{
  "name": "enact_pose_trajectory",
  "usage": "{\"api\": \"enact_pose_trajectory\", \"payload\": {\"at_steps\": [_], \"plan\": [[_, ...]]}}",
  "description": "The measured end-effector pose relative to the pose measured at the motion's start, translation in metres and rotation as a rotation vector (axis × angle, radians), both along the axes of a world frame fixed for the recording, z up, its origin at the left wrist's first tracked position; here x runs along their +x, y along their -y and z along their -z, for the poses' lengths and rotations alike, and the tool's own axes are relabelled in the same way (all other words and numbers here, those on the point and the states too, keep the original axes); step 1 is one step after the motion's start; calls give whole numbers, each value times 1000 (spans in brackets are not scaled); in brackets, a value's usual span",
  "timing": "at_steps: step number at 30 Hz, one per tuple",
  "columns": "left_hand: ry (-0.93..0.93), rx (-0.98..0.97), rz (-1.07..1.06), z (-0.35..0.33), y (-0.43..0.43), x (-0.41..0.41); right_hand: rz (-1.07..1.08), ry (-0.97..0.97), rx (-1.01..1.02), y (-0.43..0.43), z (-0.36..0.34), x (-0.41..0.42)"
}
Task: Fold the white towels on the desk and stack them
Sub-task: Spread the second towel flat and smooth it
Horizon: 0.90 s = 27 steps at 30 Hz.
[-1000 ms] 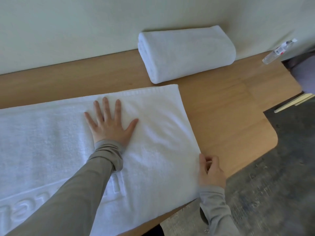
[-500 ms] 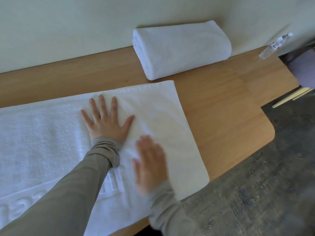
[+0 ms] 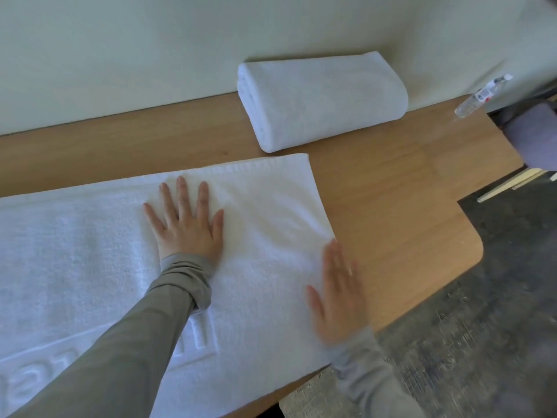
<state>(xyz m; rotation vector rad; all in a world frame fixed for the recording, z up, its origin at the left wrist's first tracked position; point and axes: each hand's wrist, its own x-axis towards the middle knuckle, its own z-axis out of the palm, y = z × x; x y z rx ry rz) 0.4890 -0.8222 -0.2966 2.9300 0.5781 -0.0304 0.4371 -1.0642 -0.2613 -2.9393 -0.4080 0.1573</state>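
Pressing towel point(image 3: 75, 251), left hand point(image 3: 188, 227), right hand point(image 3: 336, 294) blurred

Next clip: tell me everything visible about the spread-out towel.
The spread-out towel is white terry with a woven band along its far edge and raised lettering near the front. It lies flat on the wooden desk, running out of frame at left. The left hand presses flat on it, fingers spread; the blurred right hand rests flat at its right edge.

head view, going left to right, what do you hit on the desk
left hand, flat on the spread towel → folded towel → spray bottle. The right hand is left out: it falls within the folded towel's span.
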Motion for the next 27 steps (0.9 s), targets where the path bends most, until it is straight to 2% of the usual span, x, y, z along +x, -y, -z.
{"api": "enact_pose_trajectory", "payload": {"at_steps": [3, 6, 8, 11, 13, 15, 16, 17, 19, 20, 22, 25, 27], "plan": [[1, 3, 7, 2, -2, 0, -291, 9, 109, -83, 11, 10], [20, -28, 8, 5, -6, 0, -503, -17, -9, -100, 23, 32], [22, -39, 2, 4, -6, 0, -497, -37, -107, -75, 26, 58], [1, -22, 13, 2, -4, 0, -355, -61, -209, -28, 25, 110], [-14, -9, 14, 2, -2, 1, -173, -82, -209, -15, 19, 137], [-31, 9, 5, 2, -2, 1, -40, -14, -94, -35, 12, 147], [-35, 11, 3, 3, -2, 1, -79, 41, 2, -55, 9, 144], [-37, 12, 5, 3, -1, 1, -208, 69, 59, -78, 8, 138], [-35, 19, 13, 4, -2, 1, -557, 71, 39, -115, 15, 124], [-29, 20, 15, 4, -3, 1, -644, 48, -23, -120, 19, 124], [-14, 15, 14, 4, -3, 1, -590, 0, -67, -106, 26, 146], [-5, 16, 11, 5, -2, 2, -403, -6, -53, -66, 32, 187], [-1, 19, 7, 7, -2, 2, -377, -60, 4, -50, 31, 202]]}}
